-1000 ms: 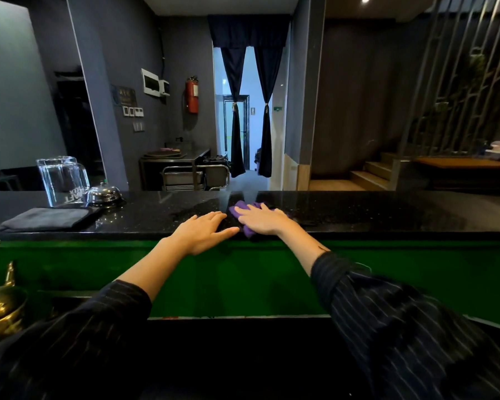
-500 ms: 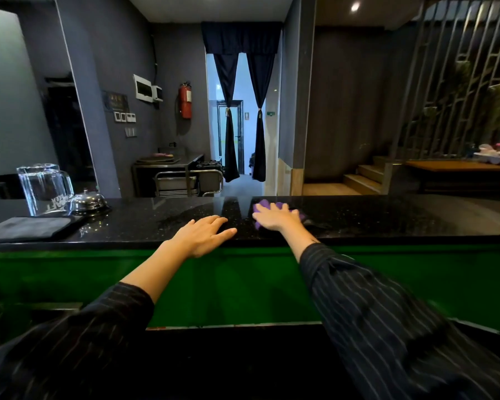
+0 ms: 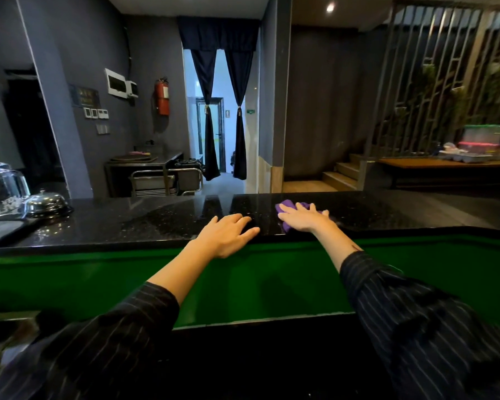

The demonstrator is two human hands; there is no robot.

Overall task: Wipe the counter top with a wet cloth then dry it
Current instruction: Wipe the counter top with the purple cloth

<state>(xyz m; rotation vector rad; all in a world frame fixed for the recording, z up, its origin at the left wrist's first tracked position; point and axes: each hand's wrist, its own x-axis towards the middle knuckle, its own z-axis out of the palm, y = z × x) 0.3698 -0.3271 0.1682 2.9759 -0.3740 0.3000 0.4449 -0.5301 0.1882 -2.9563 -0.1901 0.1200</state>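
Frame centre, glossy black speckled stone counter top (image 3: 145, 223): my right hand (image 3: 302, 217) flat, pressing crumpled purple cloth (image 3: 286, 205); left hand (image 3: 228, 236) open, bracing edge. I'd overlap strokes, keep palm pressure even.

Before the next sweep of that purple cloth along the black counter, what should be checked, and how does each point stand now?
1. Purple cloth under the right hand: ok, the palm lies flat on it.
2. Left hand braced: ok, it rests open on the counter edge, beside the cloth.
3. Path to the right: ok, that stretch shows bare.
4. Path to the left: not ok, a metal bell, a glass jug and a folded dark cloth sit there.
5. Cloth wet enough: cannot tell.
6. Dry cloth ready: cannot tell whether the folded dark cloth is for that.
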